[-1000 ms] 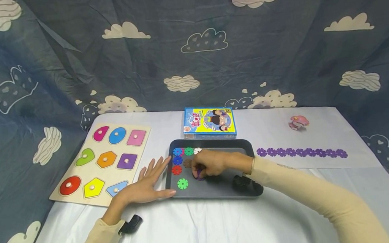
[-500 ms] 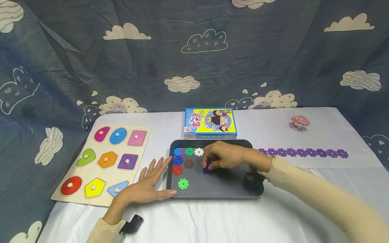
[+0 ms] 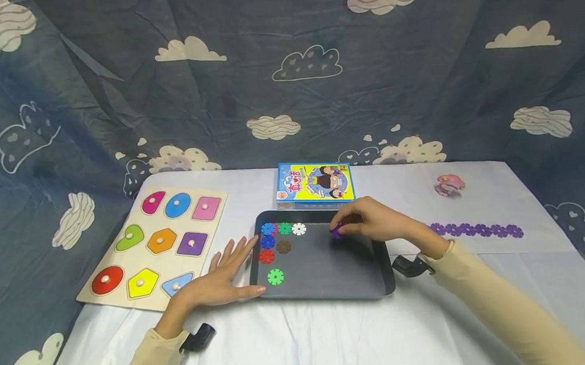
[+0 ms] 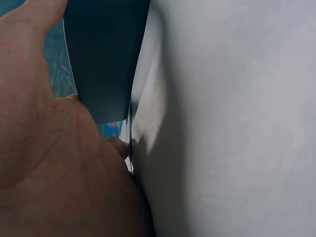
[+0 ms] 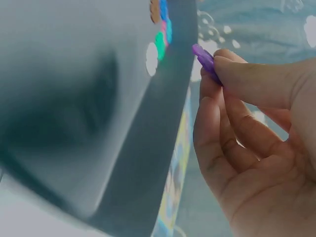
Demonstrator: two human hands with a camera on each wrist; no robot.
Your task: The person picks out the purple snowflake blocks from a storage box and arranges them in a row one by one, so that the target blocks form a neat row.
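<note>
Between thumb and fingers, my right hand (image 3: 375,219) pinches a purple notched disc (image 5: 209,63), held above the right half of the dark grey tray (image 3: 326,277). My left hand (image 3: 223,279) lies with fingers spread against the tray's left edge. Inside the tray, at its left, are a light green disc (image 3: 276,276), a red disc (image 3: 266,257), a brown disc (image 3: 284,245), a white disc (image 3: 299,229), a green disc (image 3: 284,228) and blue discs (image 3: 268,241). A row of purple discs (image 3: 482,230) lies on the table to the right, partly behind my right forearm.
A wooden shape board (image 3: 160,240) with knobbed pieces lies left of the tray. Behind the tray is a blue and yellow box (image 3: 315,183). A small pink toy (image 3: 449,184) stands at the back right. A patterned cloth (image 3: 213,97) hangs behind the table.
My right hand has lifted the purple disc from the tray's middle and carried it right. The brown and white discs are now uncovered. My left hand has stayed in place.
</note>
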